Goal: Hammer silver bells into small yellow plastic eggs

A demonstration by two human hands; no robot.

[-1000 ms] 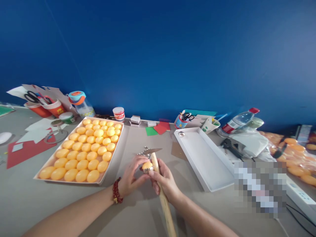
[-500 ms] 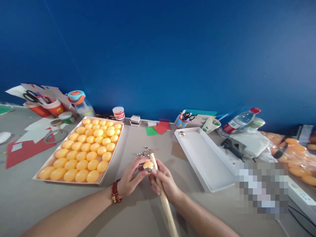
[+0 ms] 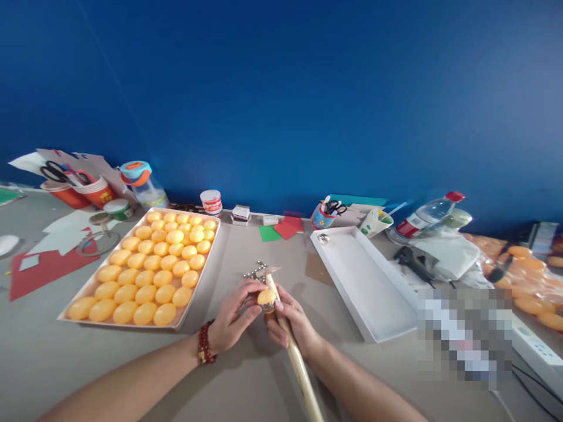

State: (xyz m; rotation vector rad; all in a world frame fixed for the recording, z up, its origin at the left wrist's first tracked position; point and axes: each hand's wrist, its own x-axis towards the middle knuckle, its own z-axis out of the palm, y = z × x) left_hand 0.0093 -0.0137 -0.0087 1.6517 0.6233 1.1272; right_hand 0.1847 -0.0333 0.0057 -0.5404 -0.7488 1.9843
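In the head view, the left hand (image 3: 233, 319) pinches an orange plastic ball partly covered in silvery pieces (image 3: 265, 297), held over the grey tabletop (image 3: 197, 392) between box and tray. The right hand (image 3: 299, 322) grips a wooden-handled hammer (image 3: 295, 357), thumb by the ball. The covering looks partial. One silvery piece (image 3: 324, 238) sits in the white cardboard tray's (image 3: 369, 281) far-left corner; bare orange balls (image 3: 145, 315) fill rows in the shallow pale box (image 3: 123, 326).

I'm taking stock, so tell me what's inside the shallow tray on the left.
The tray holds many orange balls, packed in rows, with bits of its bottom showing between them. Whatever lies beneath the balls is covered.
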